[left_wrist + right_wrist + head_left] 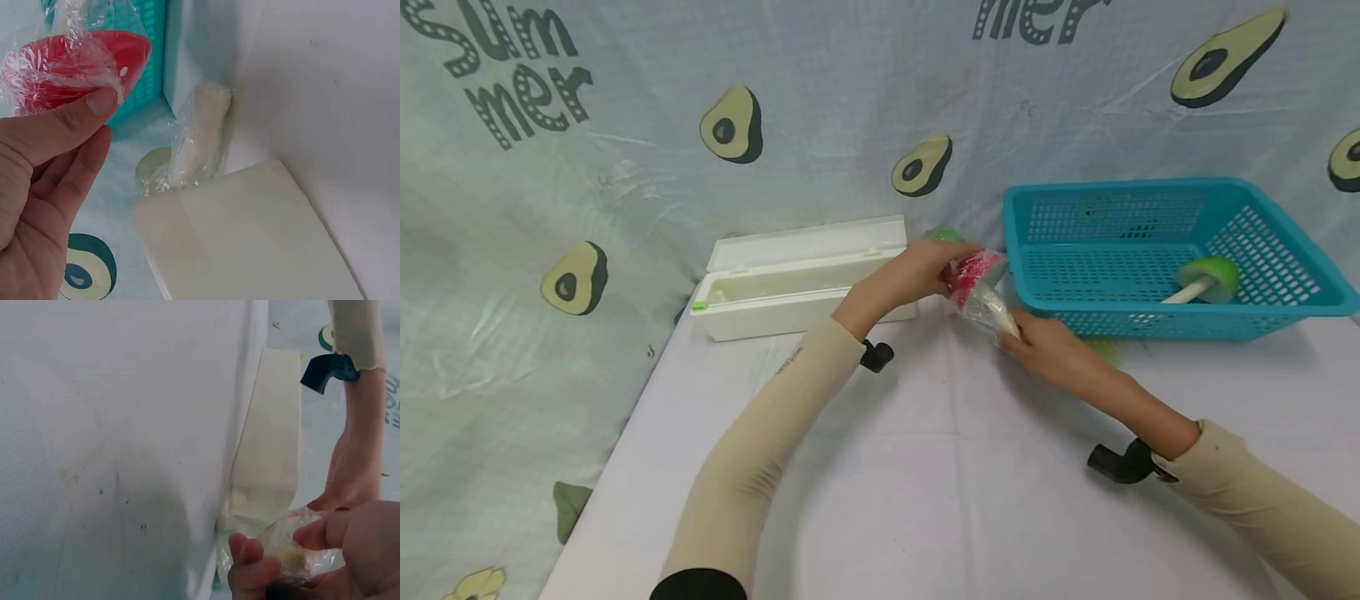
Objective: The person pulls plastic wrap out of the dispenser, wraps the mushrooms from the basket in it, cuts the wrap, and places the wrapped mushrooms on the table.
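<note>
A red-capped toy mushroom (pixel 976 275) wrapped in clear plastic film is held between both hands above the table. My left hand (pixel 917 271) pinches the red cap (pixel 75 69) at its edge between thumb and fingers. With my right hand (pixel 1048 346) I grip the lower end of the pale stem (pixel 1002 318), where the film bunches up. Behind the left hand stands another film-wrapped mushroom, its green cap (pixel 946 235) partly hidden; its pale stem (pixel 203 131) shows in the left wrist view.
Left of the hands lies a long white box (pixel 775 321) with its lid raised. A blue plastic basket (pixel 1150 321) stands at the right and holds a green-capped mushroom (pixel 1213 279). A white cover (pixel 880 500) lies over the table, and a printed avocado cloth (pixel 827 100) hangs behind.
</note>
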A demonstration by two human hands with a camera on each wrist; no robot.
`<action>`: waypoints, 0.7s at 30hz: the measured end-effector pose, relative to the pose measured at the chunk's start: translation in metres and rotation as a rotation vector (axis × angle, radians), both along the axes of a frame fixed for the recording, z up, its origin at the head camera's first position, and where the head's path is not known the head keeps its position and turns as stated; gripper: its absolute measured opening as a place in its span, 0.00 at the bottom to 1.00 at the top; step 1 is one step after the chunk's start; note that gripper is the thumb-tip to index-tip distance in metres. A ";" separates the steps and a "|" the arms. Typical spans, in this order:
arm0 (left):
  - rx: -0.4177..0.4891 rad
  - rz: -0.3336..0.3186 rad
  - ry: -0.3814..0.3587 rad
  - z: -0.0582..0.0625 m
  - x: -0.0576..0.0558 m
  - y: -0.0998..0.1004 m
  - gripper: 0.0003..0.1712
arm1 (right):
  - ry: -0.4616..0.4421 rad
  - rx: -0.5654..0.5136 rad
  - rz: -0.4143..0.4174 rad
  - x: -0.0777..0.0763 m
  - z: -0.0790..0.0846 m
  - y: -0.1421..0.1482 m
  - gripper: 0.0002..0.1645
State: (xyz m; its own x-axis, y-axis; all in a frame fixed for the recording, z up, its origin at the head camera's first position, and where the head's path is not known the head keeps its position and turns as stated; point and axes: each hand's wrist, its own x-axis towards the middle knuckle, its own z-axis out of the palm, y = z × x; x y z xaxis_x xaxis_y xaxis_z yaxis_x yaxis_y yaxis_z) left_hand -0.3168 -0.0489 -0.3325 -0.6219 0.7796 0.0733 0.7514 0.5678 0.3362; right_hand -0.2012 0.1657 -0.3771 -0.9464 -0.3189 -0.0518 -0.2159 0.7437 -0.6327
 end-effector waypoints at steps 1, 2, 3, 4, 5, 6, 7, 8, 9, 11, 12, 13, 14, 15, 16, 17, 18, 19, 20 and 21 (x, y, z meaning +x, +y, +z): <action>0.008 0.004 -0.004 0.000 -0.003 -0.001 0.40 | 0.001 0.004 0.004 0.000 0.001 -0.001 0.28; 0.013 0.010 -0.012 0.000 -0.005 -0.001 0.40 | 0.007 0.004 0.015 0.001 0.001 -0.001 0.32; 0.015 0.013 -0.014 0.000 -0.008 -0.002 0.40 | 0.022 0.008 0.028 0.001 0.001 -0.002 0.35; 0.023 0.011 -0.019 0.000 -0.010 -0.003 0.39 | 0.041 0.008 0.039 0.001 0.001 -0.002 0.37; 0.030 0.007 -0.027 0.001 -0.012 -0.004 0.39 | 0.064 0.007 0.050 0.001 0.001 -0.003 0.38; 0.037 0.000 -0.046 0.001 -0.013 -0.005 0.39 | 0.090 0.008 0.057 0.001 0.000 -0.004 0.38; 0.038 -0.013 -0.060 0.001 -0.016 -0.006 0.40 | 0.112 0.002 0.061 0.001 -0.001 -0.005 0.37; 0.037 -0.029 -0.082 0.001 -0.019 -0.008 0.40 | 0.138 -0.003 0.065 0.001 -0.001 -0.006 0.37; 0.037 -0.044 -0.118 0.001 -0.021 -0.009 0.39 | 0.159 -0.002 0.062 0.001 -0.002 -0.007 0.36; 0.031 -0.063 -0.200 0.001 -0.025 -0.011 0.38 | 0.193 0.012 0.053 0.000 -0.005 -0.008 0.35; 0.027 -0.061 -0.247 0.002 -0.026 -0.012 0.37 | 0.207 0.026 0.048 -0.001 -0.006 -0.009 0.34; 0.023 -0.058 -0.279 0.002 -0.028 -0.012 0.36 | 0.223 0.045 0.044 -0.001 -0.007 -0.009 0.34; 0.024 -0.048 -0.307 0.002 -0.030 -0.013 0.35 | 0.240 0.071 0.039 -0.002 -0.008 -0.010 0.34; 0.030 -0.039 -0.333 0.002 -0.031 -0.012 0.34 | 0.254 0.095 0.034 -0.003 -0.009 -0.010 0.33; 0.037 -0.030 -0.347 0.003 -0.032 -0.011 0.34 | 0.266 0.120 0.029 -0.003 -0.010 -0.010 0.34; 0.040 -0.023 -0.355 0.002 -0.034 -0.011 0.33 | 0.273 0.145 0.023 -0.004 -0.011 -0.010 0.34; 0.049 -0.024 -0.358 0.002 -0.036 -0.010 0.33 | 0.277 0.165 0.018 -0.004 -0.011 -0.010 0.35; 0.059 -0.026 -0.359 0.002 -0.037 -0.009 0.33 | 0.282 0.184 0.015 -0.004 -0.011 -0.010 0.36; 0.070 -0.028 -0.367 0.002 -0.039 -0.008 0.33 | 0.283 0.198 0.011 -0.004 -0.011 -0.009 0.36; 0.082 -0.028 -0.377 0.001 -0.040 -0.007 0.33 | 0.283 0.204 0.005 -0.004 -0.011 -0.009 0.37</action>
State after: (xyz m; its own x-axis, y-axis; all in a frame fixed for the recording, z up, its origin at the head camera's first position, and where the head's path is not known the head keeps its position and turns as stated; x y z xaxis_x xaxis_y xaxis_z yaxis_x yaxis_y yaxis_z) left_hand -0.3565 -0.0560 -0.3310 -0.5954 0.7979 -0.0939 0.5811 0.5085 0.6354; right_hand -0.2054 0.1567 -0.3884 -0.9307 -0.3340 0.1495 -0.3659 0.8468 -0.3860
